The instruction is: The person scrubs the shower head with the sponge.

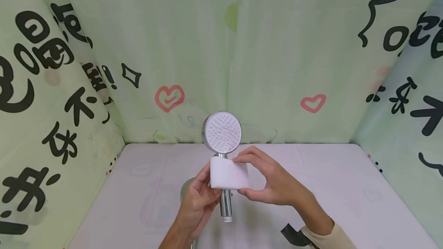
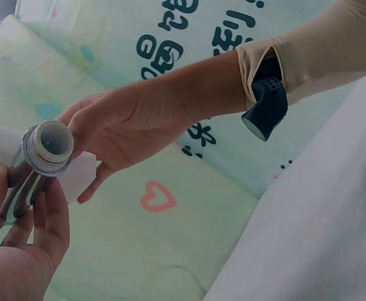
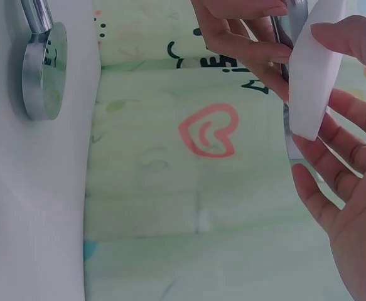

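Note:
A chrome shower head (image 1: 223,132) is held up over the table, its round nozzle face toward the head camera. My left hand (image 1: 199,204) grips its handle from the left, partly hidden behind the sponge. The handle's threaded end (image 2: 53,139) points toward the left wrist camera. Across the front of the handle lies a white sponge (image 1: 229,174), a thick block with rounded edges. My right hand (image 1: 277,181) pinches the sponge, with fingertips on its upper edge and the thumb at its lower edge. In the right wrist view, the sponge (image 3: 314,75) sits flat along the handle.
A second chrome shower head (image 3: 44,75) lies on the white table (image 1: 311,195), mostly hidden behind my left hand in the head view. Pale green printed curtains (image 1: 277,49) enclose the table at the back and sides. A black strap (image 1: 294,235) hangs at the right cuff.

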Motion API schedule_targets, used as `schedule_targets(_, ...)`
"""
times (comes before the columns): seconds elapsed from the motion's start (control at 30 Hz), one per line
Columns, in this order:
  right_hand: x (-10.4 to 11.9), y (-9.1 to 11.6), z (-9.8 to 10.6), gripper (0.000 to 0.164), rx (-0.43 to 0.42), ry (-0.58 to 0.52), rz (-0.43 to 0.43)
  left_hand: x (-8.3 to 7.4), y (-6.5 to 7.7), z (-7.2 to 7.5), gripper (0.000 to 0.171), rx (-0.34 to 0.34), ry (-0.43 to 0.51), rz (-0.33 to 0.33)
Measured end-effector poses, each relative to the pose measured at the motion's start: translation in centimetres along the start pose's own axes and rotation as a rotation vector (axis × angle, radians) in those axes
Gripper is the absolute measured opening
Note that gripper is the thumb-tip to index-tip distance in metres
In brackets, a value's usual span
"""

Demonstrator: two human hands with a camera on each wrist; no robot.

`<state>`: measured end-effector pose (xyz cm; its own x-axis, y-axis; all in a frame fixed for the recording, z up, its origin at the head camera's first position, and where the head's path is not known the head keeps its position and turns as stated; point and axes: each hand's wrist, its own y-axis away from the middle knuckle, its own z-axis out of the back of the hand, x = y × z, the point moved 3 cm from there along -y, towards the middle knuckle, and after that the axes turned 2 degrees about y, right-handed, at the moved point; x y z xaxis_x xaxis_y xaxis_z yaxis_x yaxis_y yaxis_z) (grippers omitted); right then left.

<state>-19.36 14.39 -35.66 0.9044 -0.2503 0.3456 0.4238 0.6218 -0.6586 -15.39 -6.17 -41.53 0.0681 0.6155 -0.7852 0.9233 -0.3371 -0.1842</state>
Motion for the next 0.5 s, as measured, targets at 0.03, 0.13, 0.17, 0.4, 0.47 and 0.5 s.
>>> schedule_targets(0.03, 0.03, 0.02, -0.01, 0.068, 0.004, -0.003, 0.003, 0.0, -0.01, 0.03, 0.072, 0.0, -0.001, -0.004)
schedule_targets(0.13, 0.08, 0.07, -0.03, 0.069, 0.014, -0.007, 0.008, -0.02, 0.0, 0.06, 0.071, -0.002, 0.001, -0.011)
schedule_targets(0.17, 0.09, 0.09, -0.04, 0.069, 0.018, -0.01, 0.01, -0.03, -0.01, 0.07, 0.071, -0.003, 0.003, -0.013)
schedule_targets(0.4, 0.12, 0.06, -0.1, 0.068, 0.028, -0.016, 0.031, -0.11, -0.09, 0.05, 0.069, -0.041, 0.021, -0.011)
schedule_targets(0.47, 0.11, -0.03, -0.06, 0.067, 0.019, -0.001, 0.026, -0.07, -0.08, 0.01, 0.066, -0.056, 0.016, -0.002)
schedule_targets(0.5, 0.1, -0.07, -0.03, 0.066, 0.012, 0.008, 0.02, -0.05, -0.09, -0.04, 0.065, -0.057, 0.014, 0.001)
